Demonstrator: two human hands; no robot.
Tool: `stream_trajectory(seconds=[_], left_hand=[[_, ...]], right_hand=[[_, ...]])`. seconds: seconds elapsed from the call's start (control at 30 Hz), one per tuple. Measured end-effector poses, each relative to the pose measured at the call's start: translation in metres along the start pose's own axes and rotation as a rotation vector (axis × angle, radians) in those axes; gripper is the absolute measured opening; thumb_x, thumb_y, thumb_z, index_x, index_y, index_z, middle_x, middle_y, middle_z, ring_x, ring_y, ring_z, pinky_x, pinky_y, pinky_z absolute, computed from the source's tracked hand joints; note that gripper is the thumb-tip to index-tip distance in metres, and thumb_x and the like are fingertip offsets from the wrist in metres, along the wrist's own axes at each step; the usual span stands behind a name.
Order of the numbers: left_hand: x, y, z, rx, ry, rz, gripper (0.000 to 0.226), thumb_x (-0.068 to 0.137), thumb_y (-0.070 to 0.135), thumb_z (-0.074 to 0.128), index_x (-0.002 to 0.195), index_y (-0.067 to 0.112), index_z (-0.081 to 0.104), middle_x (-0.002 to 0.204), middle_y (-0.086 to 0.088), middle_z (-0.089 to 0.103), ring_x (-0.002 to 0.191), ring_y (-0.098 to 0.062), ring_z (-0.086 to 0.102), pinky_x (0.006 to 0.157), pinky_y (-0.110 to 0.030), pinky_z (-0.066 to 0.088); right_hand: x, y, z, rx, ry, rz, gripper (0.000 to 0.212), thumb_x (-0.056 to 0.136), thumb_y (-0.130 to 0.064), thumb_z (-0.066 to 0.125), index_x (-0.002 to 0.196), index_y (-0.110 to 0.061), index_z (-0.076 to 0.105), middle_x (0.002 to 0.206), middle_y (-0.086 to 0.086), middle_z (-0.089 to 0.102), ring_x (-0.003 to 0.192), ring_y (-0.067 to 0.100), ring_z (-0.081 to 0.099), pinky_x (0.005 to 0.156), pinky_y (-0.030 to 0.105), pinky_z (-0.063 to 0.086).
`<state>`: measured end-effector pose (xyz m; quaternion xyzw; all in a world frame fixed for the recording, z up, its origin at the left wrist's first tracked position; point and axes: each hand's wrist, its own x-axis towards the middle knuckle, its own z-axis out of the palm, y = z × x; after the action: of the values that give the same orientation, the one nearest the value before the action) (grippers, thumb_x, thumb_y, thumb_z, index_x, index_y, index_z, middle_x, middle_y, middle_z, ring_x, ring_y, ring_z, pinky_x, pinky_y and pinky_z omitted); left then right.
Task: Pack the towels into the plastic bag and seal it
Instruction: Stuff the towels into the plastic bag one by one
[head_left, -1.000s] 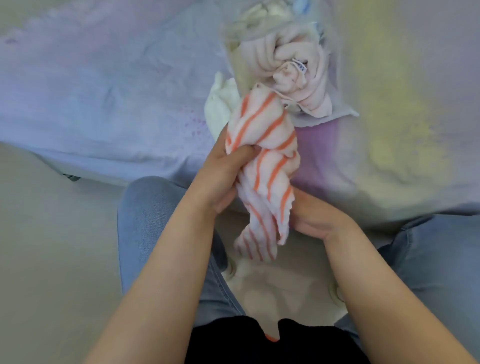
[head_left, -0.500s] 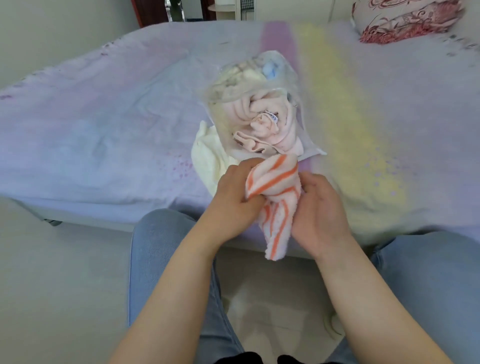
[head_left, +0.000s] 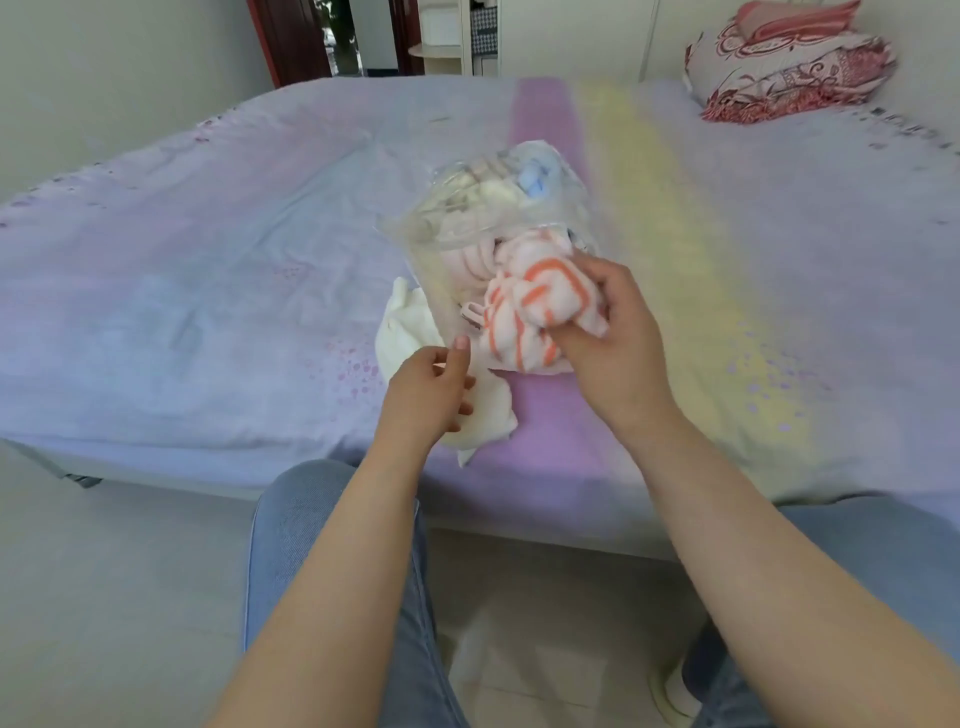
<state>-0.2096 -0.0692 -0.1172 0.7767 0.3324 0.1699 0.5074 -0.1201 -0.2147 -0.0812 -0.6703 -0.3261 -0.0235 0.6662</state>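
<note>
Nearest, at the bed's (head_left: 208, 291) front edge, the left hand (head_left: 423, 392) hangs with loosely curled fingers over the cream towel (head_left: 410, 332), gripping nothing. Just beyond, the right hand (head_left: 613, 338) clutches the bunched orange-striped towel (head_left: 524, 317) at the mouth of the clear plastic bag (head_left: 498, 218). Soft, light and springy, the towel probably needs a full-fist hold on its bulk. The bag looks thin and slippery, best pinched at its rim.

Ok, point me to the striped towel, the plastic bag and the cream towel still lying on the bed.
striped towel (head_left: 524, 317), head view, on its orange-striped bundled middle.
plastic bag (head_left: 467, 208), head view, on its clear upper wall.
cream towel (head_left: 402, 332), head view, on the fold left of the bag.
</note>
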Motion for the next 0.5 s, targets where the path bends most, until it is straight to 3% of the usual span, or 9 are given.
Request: stream_trajectory(seconds=[0.07,0.13,0.2,0.23,0.3,0.37,0.5], left_hand=[[0.012,0.004,0.008,0.042,-0.008,0.003,0.042,0.099,0.050,0.033,0.089,0.017,0.057,0.082,0.003,0.071,0.064,-0.019,0.069,0.065,-0.038,0.058],[0.021,0.002,0.013,0.100,0.044,0.035,0.040,0.098,0.044,0.032,0.084,0.016,0.057,0.081,0.000,0.072,0.068,-0.024,0.069,0.070,-0.042,0.057],[0.025,-0.005,0.017,0.173,0.104,0.070,0.038,0.097,0.037,0.033,0.083,0.013,0.059,0.081,-0.004,0.070,0.075,-0.027,0.065,0.070,-0.040,0.052],[0.025,-0.008,0.018,0.215,0.124,0.088,0.037,0.097,0.035,0.033,0.080,0.015,0.059,0.079,-0.003,0.067,0.074,-0.025,0.061,0.065,-0.036,0.048],[0.025,-0.013,0.017,0.296,0.161,0.155,0.037,0.099,0.035,0.034,0.070,0.021,0.052,0.067,0.003,0.058,0.063,-0.015,0.052,0.054,-0.030,0.035],[0.030,-0.019,0.012,0.365,0.213,0.248,0.037,0.099,0.034,0.038,0.066,0.019,0.046,0.061,0.004,0.050,0.058,-0.013,0.046,0.050,-0.029,0.028],[0.039,-0.032,0.010,0.351,0.284,0.416,0.039,0.095,0.028,0.037,0.068,0.004,0.050,0.064,-0.005,0.053,0.068,-0.023,0.044,0.056,-0.036,0.031]], right_hand=[[0.013,0.011,0.013,-0.217,-0.024,-0.191,0.047,0.081,-0.002,0.061,0.123,-0.023,0.059,0.126,-0.015,0.050,0.119,-0.003,0.046,0.105,0.024,0.038],[0.019,0.035,0.024,-0.470,-0.038,-0.267,0.046,0.084,-0.019,0.054,0.129,-0.027,0.058,0.131,0.002,0.045,0.125,0.020,0.043,0.109,0.037,0.035],[0.022,0.059,0.032,-0.768,-0.066,-0.177,0.048,0.087,-0.039,0.045,0.136,-0.039,0.049,0.133,0.011,0.042,0.123,0.032,0.041,0.106,0.044,0.035],[0.021,0.065,0.034,-0.830,-0.131,-0.109,0.050,0.090,-0.040,0.042,0.139,-0.042,0.042,0.138,0.011,0.040,0.127,0.033,0.040,0.105,0.045,0.035],[0.020,0.073,0.037,-0.700,-0.323,-0.082,0.054,0.094,-0.026,0.043,0.146,-0.038,0.033,0.151,0.005,0.032,0.139,0.026,0.032,0.111,0.042,0.033],[0.024,0.076,0.038,-0.567,-0.472,-0.188,0.059,0.094,-0.014,0.044,0.147,-0.034,0.031,0.157,-0.003,0.026,0.146,0.016,0.021,0.118,0.040,0.025],[0.053,0.077,0.050,-0.532,-0.668,-0.157,0.051,0.090,-0.020,0.044,0.140,-0.035,0.042,0.157,-0.009,0.027,0.148,0.014,0.014,0.120,0.043,0.018]])
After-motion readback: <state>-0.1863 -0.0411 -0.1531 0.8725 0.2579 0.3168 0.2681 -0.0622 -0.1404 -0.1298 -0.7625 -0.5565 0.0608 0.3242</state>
